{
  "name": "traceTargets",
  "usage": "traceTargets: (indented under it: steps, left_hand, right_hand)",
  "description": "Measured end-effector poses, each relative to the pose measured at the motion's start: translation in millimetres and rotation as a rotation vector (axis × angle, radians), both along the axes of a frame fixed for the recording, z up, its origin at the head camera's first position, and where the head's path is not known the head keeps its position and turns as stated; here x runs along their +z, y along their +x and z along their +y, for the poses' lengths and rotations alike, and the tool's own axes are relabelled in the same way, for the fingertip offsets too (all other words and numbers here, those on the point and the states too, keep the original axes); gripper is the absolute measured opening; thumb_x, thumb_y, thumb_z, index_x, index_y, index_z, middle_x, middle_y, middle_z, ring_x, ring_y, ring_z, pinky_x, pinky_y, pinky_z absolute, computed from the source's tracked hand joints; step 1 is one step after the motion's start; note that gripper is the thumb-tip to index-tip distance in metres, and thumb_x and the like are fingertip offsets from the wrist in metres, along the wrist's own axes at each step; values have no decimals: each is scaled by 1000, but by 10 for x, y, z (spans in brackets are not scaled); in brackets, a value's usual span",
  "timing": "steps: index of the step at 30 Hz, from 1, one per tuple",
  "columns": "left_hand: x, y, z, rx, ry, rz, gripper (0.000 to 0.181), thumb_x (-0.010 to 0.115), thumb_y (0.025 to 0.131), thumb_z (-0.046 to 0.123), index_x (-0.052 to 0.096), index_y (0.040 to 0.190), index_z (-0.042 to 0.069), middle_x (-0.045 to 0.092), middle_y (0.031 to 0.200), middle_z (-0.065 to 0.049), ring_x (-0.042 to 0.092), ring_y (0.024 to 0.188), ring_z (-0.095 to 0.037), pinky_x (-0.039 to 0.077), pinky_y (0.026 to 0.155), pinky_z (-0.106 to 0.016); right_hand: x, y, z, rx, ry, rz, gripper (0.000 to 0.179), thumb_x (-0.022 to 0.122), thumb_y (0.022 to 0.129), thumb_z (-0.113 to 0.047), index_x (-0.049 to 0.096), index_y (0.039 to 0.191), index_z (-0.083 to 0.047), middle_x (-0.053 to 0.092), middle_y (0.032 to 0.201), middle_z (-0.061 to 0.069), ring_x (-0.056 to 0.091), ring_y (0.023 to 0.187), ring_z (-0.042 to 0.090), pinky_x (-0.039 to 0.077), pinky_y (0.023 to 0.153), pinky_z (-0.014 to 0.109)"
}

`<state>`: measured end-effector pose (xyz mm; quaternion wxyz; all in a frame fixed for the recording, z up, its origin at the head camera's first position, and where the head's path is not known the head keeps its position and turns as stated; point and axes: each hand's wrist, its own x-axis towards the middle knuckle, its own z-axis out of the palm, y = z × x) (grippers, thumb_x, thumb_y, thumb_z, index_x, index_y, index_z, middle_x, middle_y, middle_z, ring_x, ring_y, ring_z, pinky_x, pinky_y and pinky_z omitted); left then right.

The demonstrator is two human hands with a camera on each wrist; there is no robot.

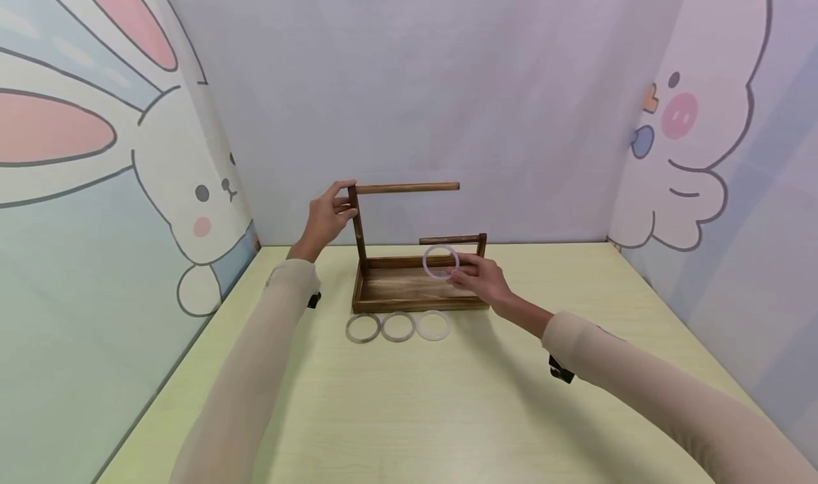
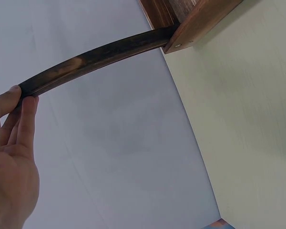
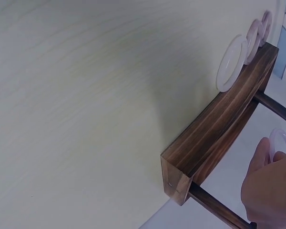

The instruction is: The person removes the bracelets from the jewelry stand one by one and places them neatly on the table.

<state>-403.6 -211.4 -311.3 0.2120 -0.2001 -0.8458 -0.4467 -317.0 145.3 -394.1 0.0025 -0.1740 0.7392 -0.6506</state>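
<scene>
My left hand [image 1: 324, 218] grips the top of the tall left post [image 1: 359, 230] of a dark brown wooden display stand [image 1: 418, 305]. In the left wrist view, thumb and fingers pinch the end of that post [image 2: 100, 57]. My right hand [image 1: 484, 281] pinches a pale lilac bangle [image 1: 441, 247] by its right side. It holds the bangle up over the stand's tray, just below the free end of the short lower bar [image 1: 449, 240]. Three more bangles lie in a row before the stand: two greyish-purple ones [image 1: 363, 341] and a whitish one [image 1: 433, 339].
The stand's long upper bar [image 1: 409, 188] reaches right from the tall post, its right end free. A short right post [image 1: 482, 245] carries the lower bar. Behind the pale yellow table [image 1: 409, 399] hangs a plain backdrop [image 1: 409, 79], with cartoon-printed sheets at both sides.
</scene>
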Motion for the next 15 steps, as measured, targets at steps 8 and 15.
traceTargets:
  steps: [8, 15]
  left_hand:
    - [15, 14, 9, 1, -1, -3, 67, 71, 95, -5, 52, 152, 25, 67, 132, -25, 68, 120, -35, 59, 98, -46]
    - [15, 1, 18, 8, -8, 2, 66, 71, 95, -5, 52, 152, 23, 68, 131, -24, 69, 119, -35, 59, 98, -45]
  right_hand:
    - [-43, 49, 104, 30, 22, -26, 47, 62, 102, 5, 51, 147, 8, 69, 122, 31, 75, 102, 37, 58, 94, 51]
    - [-97, 120, 214, 26, 66, -71, 49, 63, 102, 4, 48, 149, 9, 65, 125, 36, 77, 99, 29, 62, 90, 40]
